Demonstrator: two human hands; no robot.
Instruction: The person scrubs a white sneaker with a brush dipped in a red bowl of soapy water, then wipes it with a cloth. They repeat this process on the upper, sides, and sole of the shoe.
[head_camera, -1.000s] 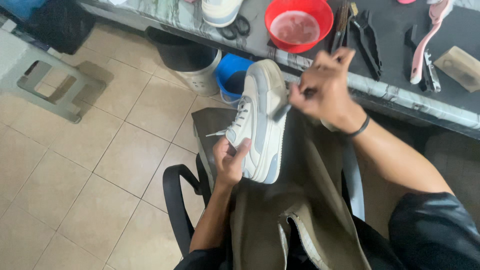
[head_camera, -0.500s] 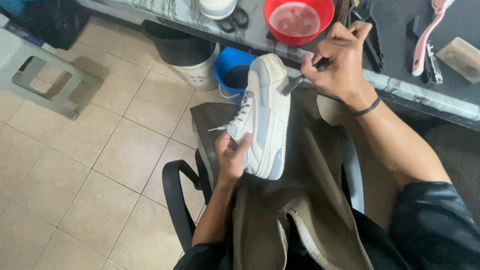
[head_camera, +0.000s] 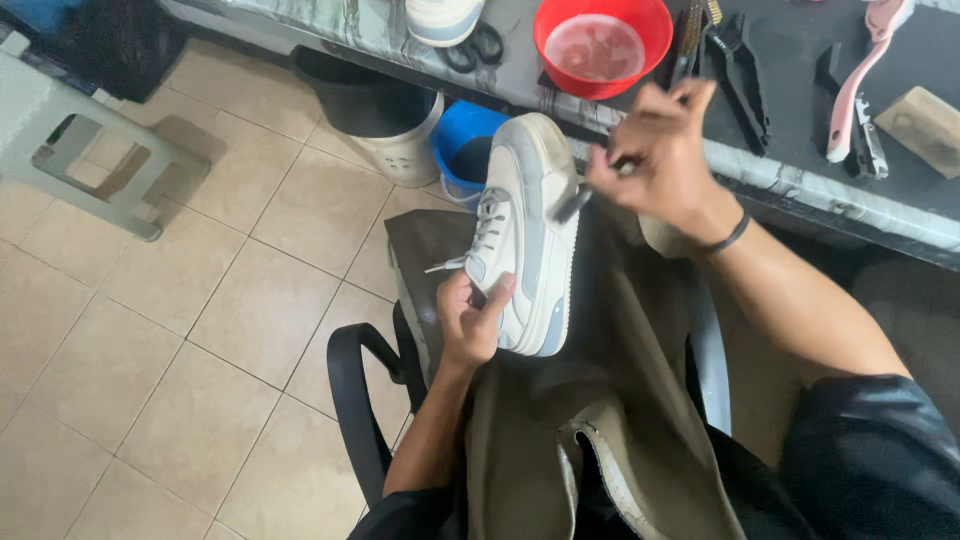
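Note:
A white and pale grey sneaker (head_camera: 528, 215) with white laces stands tilted over my lap, toe pointing away from me. My left hand (head_camera: 472, 318) grips it at the heel end from the lace side. My right hand (head_camera: 662, 160) is closed on a small dark brush (head_camera: 578, 202) whose tip touches the shoe's sole edge near the toe. The hand is motion-blurred. An olive cloth apron (head_camera: 600, 400) covers my lap under the shoe.
A dark-topped bench (head_camera: 800, 150) ahead carries a red bowl (head_camera: 600, 45), scissors (head_camera: 478, 48), pliers (head_camera: 745, 75), a pink-handled tool (head_camera: 860, 75) and a wooden block (head_camera: 925, 125). A blue bucket (head_camera: 465, 150) and a dark bin (head_camera: 385, 125) stand below. A grey stool (head_camera: 85, 165) stands on the tiled floor at left.
My right hand has moved with the brush along the sole edge near the toe, shifting slightly back and forth. My left hand and the shoe have stayed almost still.

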